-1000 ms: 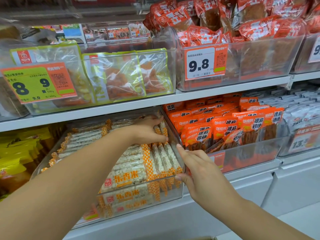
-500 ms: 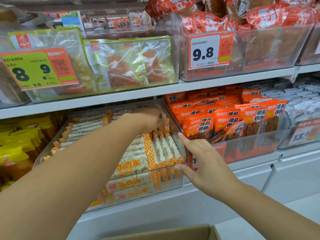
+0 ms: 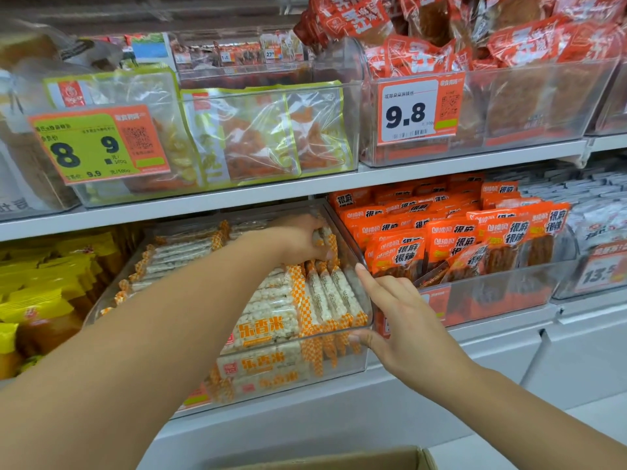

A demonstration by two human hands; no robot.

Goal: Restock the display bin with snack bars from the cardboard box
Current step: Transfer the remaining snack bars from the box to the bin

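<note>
A clear plastic display bin [image 3: 359,354] on the lower shelf holds several white puffed-rice snack bars [image 3: 268,320] with orange checkered ends. My left hand [image 3: 298,239] reaches deep into the bin, fingers curled over bars standing near its right wall. My right hand [image 3: 397,320] touches the bin's front right corner: the thumb lies on the front rim and the straight index finger runs up the right wall. The top edge of the cardboard box [image 3: 339,461] shows at the bottom of the view; its inside is hidden.
To the right stands a bin of orange snack packs [image 3: 475,239], and yellow packs [image 3: 44,293] lie on the left. The white shelf [image 3: 237,195] above carries bins with price tags 8.9 [image 3: 98,144] and 9.8 [image 3: 417,110], close over my left hand.
The view has tilted down, so the cardboard box edge has come into sight. My left hand stays deep among the bars, and my right hand stays at the bin's front right corner.
</note>
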